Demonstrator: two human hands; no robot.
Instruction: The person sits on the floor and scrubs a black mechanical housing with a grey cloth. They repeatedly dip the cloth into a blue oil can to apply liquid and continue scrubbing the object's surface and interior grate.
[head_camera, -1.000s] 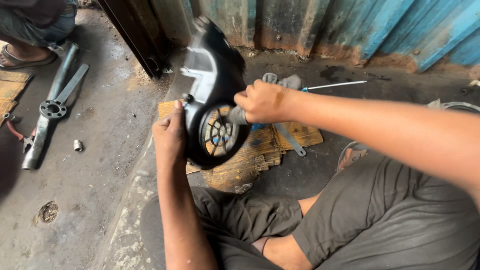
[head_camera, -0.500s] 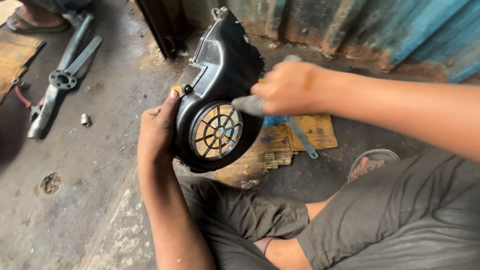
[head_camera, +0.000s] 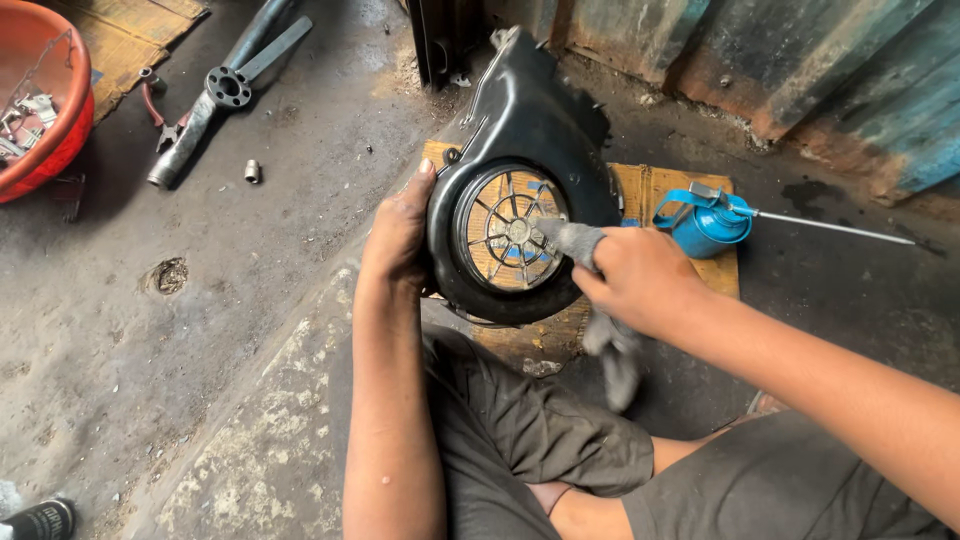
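A black plastic fan cover (head_camera: 530, 130) with a round spoked grille (head_camera: 507, 228) is held upright above my lap. My left hand (head_camera: 400, 235) grips its left rim, thumb on the outer edge. My right hand (head_camera: 640, 282) is closed on a grey rag (head_camera: 600, 320), and the rag's tip presses against the right side of the grille. The rest of the rag hangs down below my fist.
A blue oil can (head_camera: 705, 222) with a long thin spout lies on a piece of cardboard (head_camera: 690, 190) behind the cover. A metal fork tube with a flange (head_camera: 215, 95), a small socket (head_camera: 252, 171) and an orange basin (head_camera: 45, 100) sit on the concrete at left. A corrugated blue wall (head_camera: 800, 70) runs behind.
The view has shifted right and down. My right hand moved from the cover's upper right down to the grille with the rag. The blue oil can has come into view.
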